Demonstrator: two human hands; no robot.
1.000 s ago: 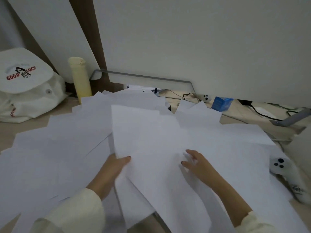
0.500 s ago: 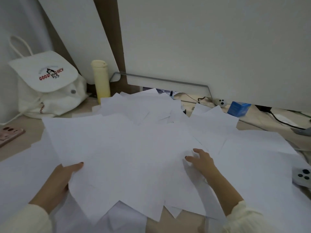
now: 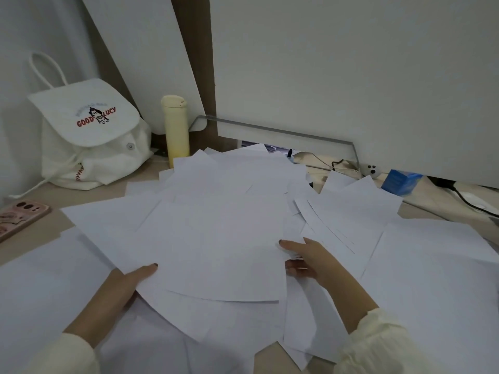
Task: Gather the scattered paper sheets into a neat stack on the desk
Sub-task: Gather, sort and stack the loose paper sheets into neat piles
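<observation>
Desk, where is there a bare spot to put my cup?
Bare desk shows at the left, between the white backpack, the pink phone and the paper sheets. A thin strip lies beside the blue box, but cables cross it. The middle is crowded: the left hand and right hand hold overlapping sheets there.

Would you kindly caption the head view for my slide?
Left hand and right hand grip overlapping paper sheets on the desk.

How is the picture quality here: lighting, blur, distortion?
Head view: dim, flat, bluish light, no glare; the white paper sheets blend, overlapping edges faint. Head view: wide-angle distortion slants the wall panel edges. Head view: mostly sharp, the backpack print readable; only soft shadow beside the left hand.
</observation>
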